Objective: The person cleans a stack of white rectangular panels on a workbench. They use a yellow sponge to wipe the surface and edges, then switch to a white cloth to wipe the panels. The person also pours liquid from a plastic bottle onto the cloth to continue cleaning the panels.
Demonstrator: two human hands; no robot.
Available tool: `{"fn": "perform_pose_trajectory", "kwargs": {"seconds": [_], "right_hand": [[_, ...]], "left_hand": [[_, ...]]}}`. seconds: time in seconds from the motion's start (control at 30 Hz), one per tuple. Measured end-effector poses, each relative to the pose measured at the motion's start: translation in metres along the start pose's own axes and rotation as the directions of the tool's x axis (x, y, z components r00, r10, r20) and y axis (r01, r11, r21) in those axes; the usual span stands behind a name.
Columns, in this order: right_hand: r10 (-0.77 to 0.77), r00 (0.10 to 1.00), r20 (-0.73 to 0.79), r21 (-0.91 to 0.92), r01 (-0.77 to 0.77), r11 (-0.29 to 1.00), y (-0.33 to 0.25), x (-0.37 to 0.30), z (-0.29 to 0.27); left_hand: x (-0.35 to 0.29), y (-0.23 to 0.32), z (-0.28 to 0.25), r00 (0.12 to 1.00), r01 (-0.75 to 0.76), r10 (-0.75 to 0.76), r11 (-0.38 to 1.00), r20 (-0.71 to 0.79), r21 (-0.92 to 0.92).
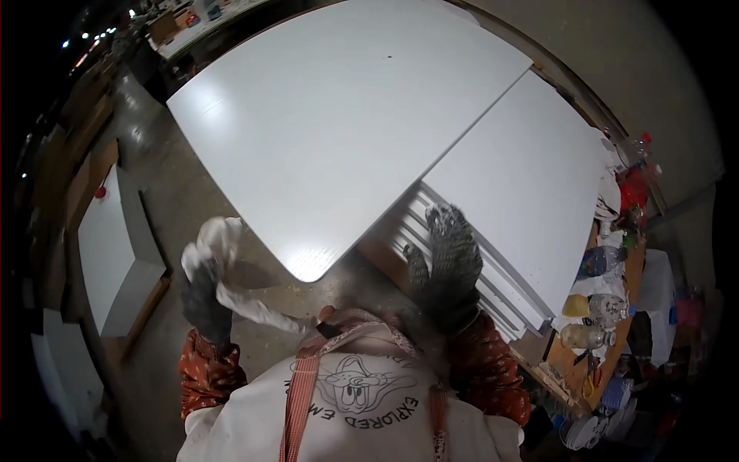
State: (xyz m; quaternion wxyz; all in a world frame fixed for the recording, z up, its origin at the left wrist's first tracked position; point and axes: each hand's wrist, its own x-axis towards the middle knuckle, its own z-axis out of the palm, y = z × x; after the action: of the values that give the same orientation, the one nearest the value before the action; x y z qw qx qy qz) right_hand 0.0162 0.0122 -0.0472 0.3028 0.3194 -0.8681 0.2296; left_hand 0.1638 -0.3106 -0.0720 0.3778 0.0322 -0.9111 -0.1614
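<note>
A large white panel (331, 115) with a rounded near corner lies in front of me. My left hand (204, 300), in a dark glove, is closed around a crumpled white cloth (219, 239) to the left of that corner. Part of the cloth trails down toward my apron. In a grey-black glove, my right hand (446, 258) is open, thumb apart from the fingers, over the edges of stacked white panels (504, 308). Whether its palm touches them I cannot tell. Another flat white panel (523, 177) tops that stack on the right.
Along the right stands a wooden bench (616, 339) with several plastic bottles (604, 308), tools and rolls. More white panels (112, 239) are stacked on the left, over cardboard. A cluttered table (208, 27) stands at the far left, across concrete floor (185, 181).
</note>
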Motion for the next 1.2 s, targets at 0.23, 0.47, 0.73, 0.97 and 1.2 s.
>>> {"fn": "perform_pose_trajectory", "kwargs": {"seconds": [0.23,0.47,0.73,0.97,1.2], "right_hand": [[-0.346,0.938,-0.006,-0.126,0.342,0.931,-0.002,0.077,0.040],[-0.368,0.900,0.235,-0.185,0.413,0.892,-0.017,0.097,0.055],[-0.347,0.919,0.185,-0.284,0.388,0.877,-0.114,0.117,0.116],[-0.415,0.905,0.087,-0.174,0.424,0.889,-0.056,0.092,0.123],[-0.385,0.912,-0.141,-0.222,0.350,0.910,-0.030,0.018,0.123]], "left_hand": [[0.014,-0.028,0.056,0.971,0.227,-0.190,0.549,0.144,-0.804],[0.050,-0.047,0.089,0.914,0.350,-0.175,-0.123,0.367,-0.929],[0.107,-0.145,0.050,0.999,-0.044,0.045,0.927,-0.007,-0.374],[0.092,-0.129,0.098,0.989,-0.146,0.143,0.919,-0.035,-0.365],[0.062,-0.227,0.125,0.997,-0.048,0.000,0.738,-0.072,-0.673]]}}
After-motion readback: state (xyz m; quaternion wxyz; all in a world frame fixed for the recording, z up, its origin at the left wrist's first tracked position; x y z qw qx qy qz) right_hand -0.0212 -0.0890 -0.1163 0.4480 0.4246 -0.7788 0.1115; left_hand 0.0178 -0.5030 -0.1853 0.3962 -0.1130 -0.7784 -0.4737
